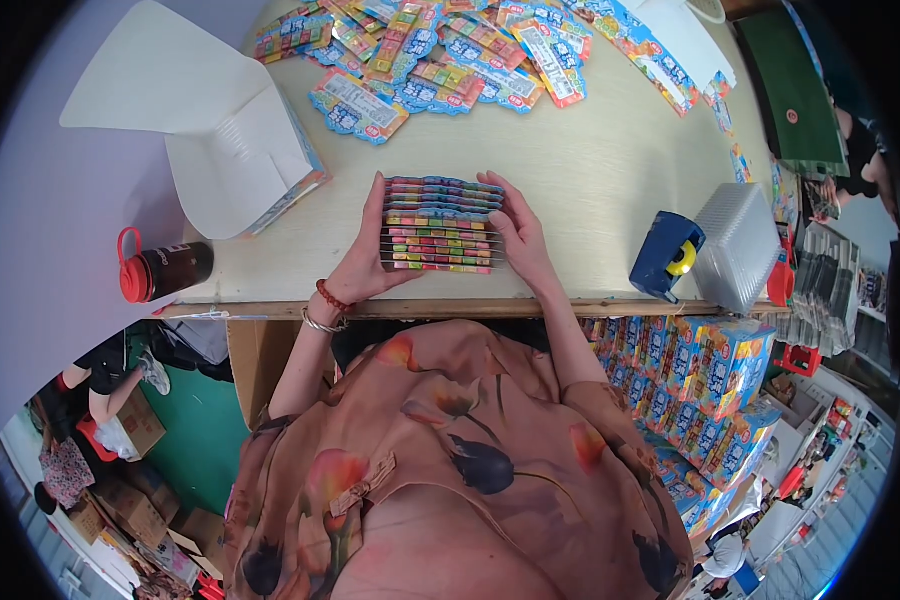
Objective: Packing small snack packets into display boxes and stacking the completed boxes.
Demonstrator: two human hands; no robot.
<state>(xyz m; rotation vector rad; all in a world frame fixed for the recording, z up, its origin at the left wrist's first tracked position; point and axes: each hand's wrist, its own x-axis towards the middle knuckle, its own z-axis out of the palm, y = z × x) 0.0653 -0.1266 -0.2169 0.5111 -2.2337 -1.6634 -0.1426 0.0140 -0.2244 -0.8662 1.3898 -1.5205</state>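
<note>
The left hand (355, 262) is holding the left edge of a stack of blister cards (440, 228), its fingers running up along the side and its thumb lying under the near edge. The right hand (526, 243) is gripping the opposite edge, its fingers bending around the upper corner and its thumb pressing near the right end. Both hands are standing part-open, the stack filling the gap between them. The stack is sitting between the hands near the front edge of the pale table (580, 180), its colourful cards layering in rows. Beyond it, a loose heap of blister cards (450, 60) is spreading across the far side. An open white carton (235, 165) is standing on the left, and a dark bottle with a red lid (177, 273) is lying nearer the edge. On the right, a blue tape dispenser (658, 258) is resting beside clear plastic trays (738, 240)
</note>
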